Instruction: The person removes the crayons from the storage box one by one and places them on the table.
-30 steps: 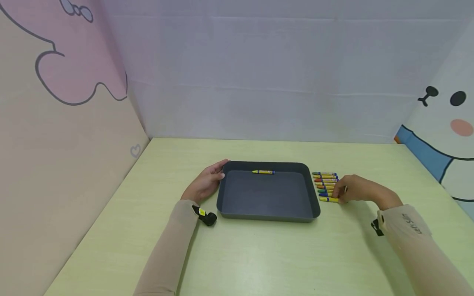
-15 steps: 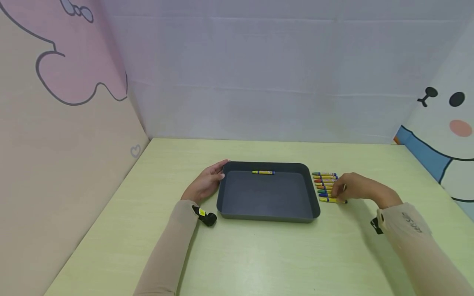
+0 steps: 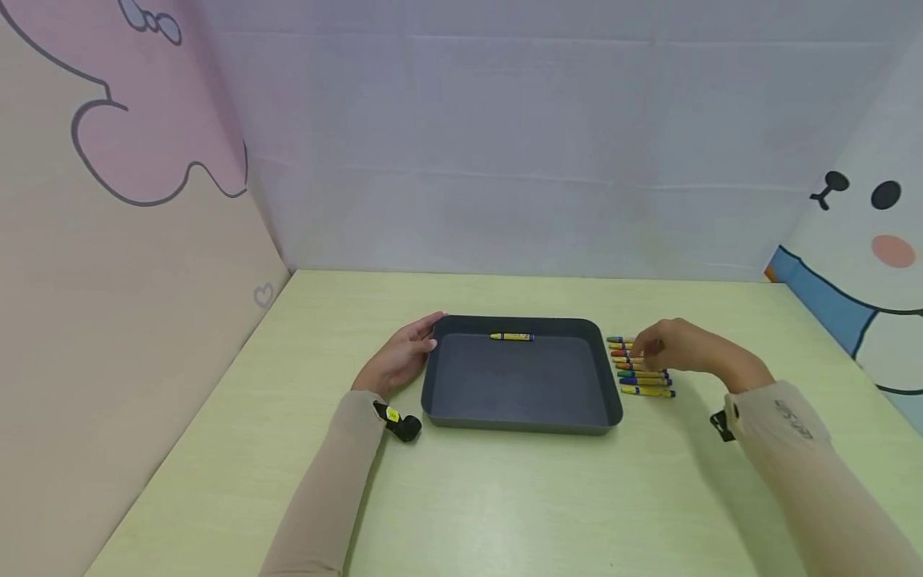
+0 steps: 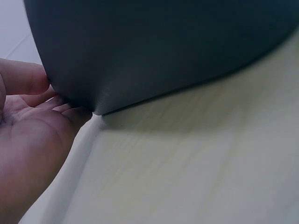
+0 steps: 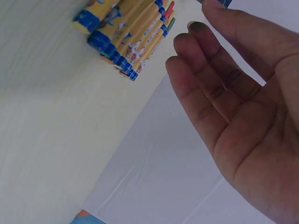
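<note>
A dark grey rectangular tray (image 3: 522,429) lies on the table with one yellow-wrapped crayon (image 3: 512,336) near its back wall. My left hand (image 3: 399,355) touches the tray's back left corner from outside, thumb at the left wall and fingers around the corner; in the left wrist view those fingertips are partly hidden. Several crayons (image 3: 647,392) lie in a row right of the tray, wrapped in yellow and blue with differing tip colours. Over the far part of this row hovers my right hand (image 3: 674,344), fingers loosely bent and holding nothing in the right wrist view (image 5: 247,107).
A pale wooden table (image 3: 505,497) carries everything. Behind it hangs a light grey cloth wall (image 3: 505,160). Printed panels with cartoon shapes stand at the left (image 3: 144,320) and right (image 3: 880,280). Small black wrist devices sit at both cuffs.
My right hand first touched the nearest crayons, shifting the front one slightly. It has since lifted and moved back over the row, uncovering the near crayons' ends. The left hand stays put.
</note>
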{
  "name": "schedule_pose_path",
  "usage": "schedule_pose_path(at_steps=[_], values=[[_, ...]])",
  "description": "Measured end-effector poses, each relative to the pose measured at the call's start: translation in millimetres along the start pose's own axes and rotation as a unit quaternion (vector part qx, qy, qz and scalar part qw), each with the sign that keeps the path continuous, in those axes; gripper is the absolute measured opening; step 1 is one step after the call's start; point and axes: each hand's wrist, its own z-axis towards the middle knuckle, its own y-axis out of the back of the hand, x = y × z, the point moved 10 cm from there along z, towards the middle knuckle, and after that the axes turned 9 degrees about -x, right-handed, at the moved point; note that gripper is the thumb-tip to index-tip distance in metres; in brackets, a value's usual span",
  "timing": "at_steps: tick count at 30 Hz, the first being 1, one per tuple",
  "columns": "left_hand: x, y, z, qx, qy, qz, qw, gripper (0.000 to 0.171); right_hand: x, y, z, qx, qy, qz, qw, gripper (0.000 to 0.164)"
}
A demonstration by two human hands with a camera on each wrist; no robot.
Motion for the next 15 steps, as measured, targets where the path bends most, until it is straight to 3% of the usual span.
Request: schedule_pose_path(at_steps=[7,15], values=[[-0.7,-0.6,-0.3,0.008,-0.007,0.004,0.9999,0.064,12.6,7.2,6.6,-0.010,0.003,0.012,1.000,0.029],[-5.5,-3.6,-5.2,0.036,-0.041,0.018,0.9983,0.064,30.6,15.0,16.7,-0.035,0.028,0.006,0.999,0.031]])
